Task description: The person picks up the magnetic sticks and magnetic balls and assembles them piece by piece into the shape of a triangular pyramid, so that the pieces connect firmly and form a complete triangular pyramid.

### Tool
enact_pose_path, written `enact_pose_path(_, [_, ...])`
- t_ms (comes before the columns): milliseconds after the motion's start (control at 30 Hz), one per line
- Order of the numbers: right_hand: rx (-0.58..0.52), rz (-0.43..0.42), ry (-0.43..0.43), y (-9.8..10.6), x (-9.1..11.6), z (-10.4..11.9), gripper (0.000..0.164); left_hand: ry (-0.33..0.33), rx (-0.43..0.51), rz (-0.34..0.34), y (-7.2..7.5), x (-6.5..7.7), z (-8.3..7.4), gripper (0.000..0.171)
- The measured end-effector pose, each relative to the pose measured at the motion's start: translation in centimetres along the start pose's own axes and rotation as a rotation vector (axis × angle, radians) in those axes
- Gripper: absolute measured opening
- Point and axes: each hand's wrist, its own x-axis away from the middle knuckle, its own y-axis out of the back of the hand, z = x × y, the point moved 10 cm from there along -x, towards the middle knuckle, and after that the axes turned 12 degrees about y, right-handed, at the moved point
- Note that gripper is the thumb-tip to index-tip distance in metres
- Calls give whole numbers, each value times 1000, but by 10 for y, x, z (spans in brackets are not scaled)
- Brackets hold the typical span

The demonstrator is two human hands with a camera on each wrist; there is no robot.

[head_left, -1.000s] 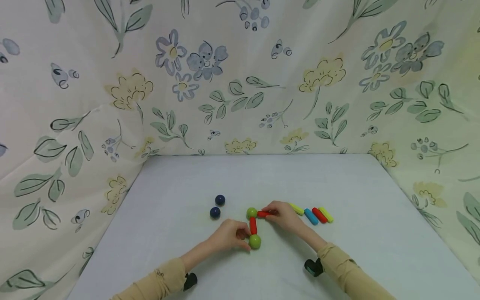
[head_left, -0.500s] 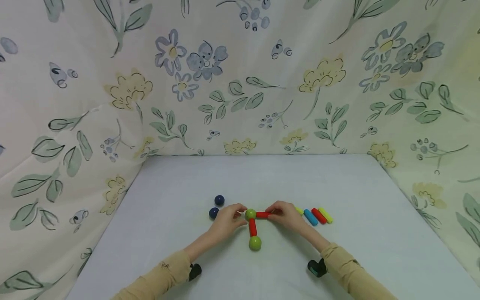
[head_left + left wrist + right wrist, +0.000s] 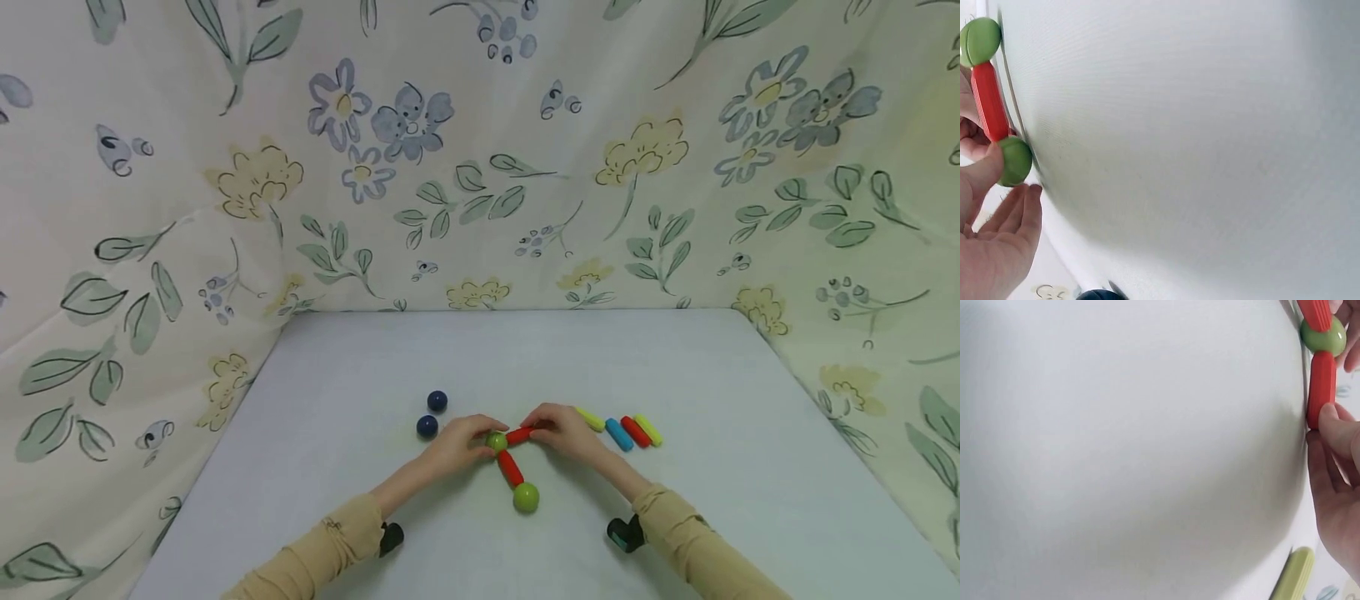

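My left hand (image 3: pixel 453 447) holds a green ball (image 3: pixel 497 441) between thumb and fingers, as the left wrist view also shows. Two red rods join onto this ball. One red rod (image 3: pixel 511 468) runs toward me and ends in a second green ball (image 3: pixel 526 498), which lies on the table untouched by either hand. The other red rod (image 3: pixel 518 436) points right, its outer end pinched by my right hand (image 3: pixel 566 429). In the right wrist view, thumb and fingertips grip that rod (image 3: pixel 1321 390). The rods' ends inside the ball are hidden.
Two dark blue balls (image 3: pixel 427 427) sit left of the joined pieces. To the right of my right hand lie loose rods: a yellow one (image 3: pixel 590 419), a blue one (image 3: pixel 618 434), a red one (image 3: pixel 636 432) and another yellow (image 3: pixel 648 430). Patterned cloth (image 3: pixel 480 208) surrounds the white table (image 3: pixel 360 358).
My left hand has gone from the near green ball to the far one and taken hold of it. The joined pieces have turned, the near ball swinging right and toward me. The right hand keeps its rod.
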Motion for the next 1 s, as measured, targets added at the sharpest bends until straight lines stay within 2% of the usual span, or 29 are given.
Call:
enact_pose_path(133, [-40,15,33,-6,-4,4,16,-33,20,92,-8,3,2,32])
enact_pose_path(300, [-61,37,64,-14,-6,7,16,-8,46,164,-13,7,7,32])
enact_pose_path(500, [-76,36,18,-16,-5,3,19,24,47,144,-9,9,11,30])
enact_pose_path(767, [-111,36,-96,-16,-2,-5,24,111,40,123,0,15,20,31])
enact_pose_path(1000, [-142,31,-142,-16,-2,-10,24,160,62,134,6,25,31,31])
